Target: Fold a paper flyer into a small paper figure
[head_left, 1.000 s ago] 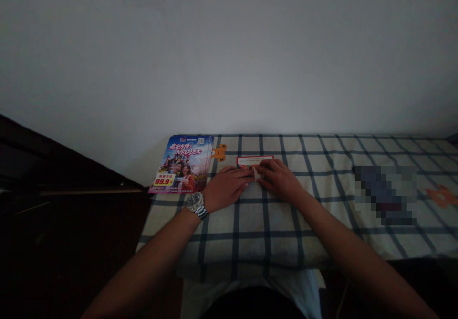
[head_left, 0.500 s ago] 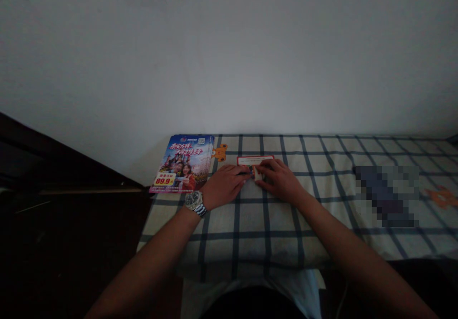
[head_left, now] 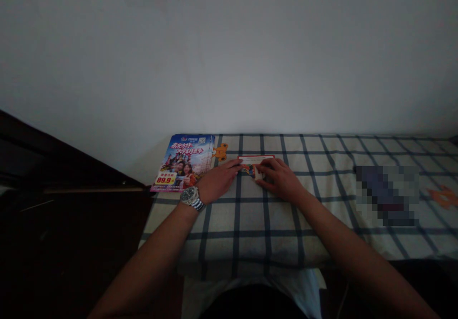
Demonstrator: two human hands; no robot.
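Note:
A small folded leaflet (head_left: 255,158), white with a red border and a colourful printed flap, lies on the checked cloth between my hands. My left hand (head_left: 221,180), a metal watch on its wrist, has its fingers close together on the leaflet's left edge. With bent fingers, my right hand (head_left: 279,176) grips the leaflet's right part and flap. My fingers hide some of the paper. To the left lies a stack of printed flyers (head_left: 184,161), its top sheet showing people and a yellow price box.
A blue-and-white checked cloth (head_left: 250,228) with orange bear prints covers the table, which meets a pale wall (head_left: 229,61). On the right lies a dark, pixelated object (head_left: 386,197). Dark furniture (head_left: 53,161) stands at the left.
My left hand has slid left from the leaflet's middle to its left edge, uncovering more of the printed flap. My right hand stays in nearly the same place.

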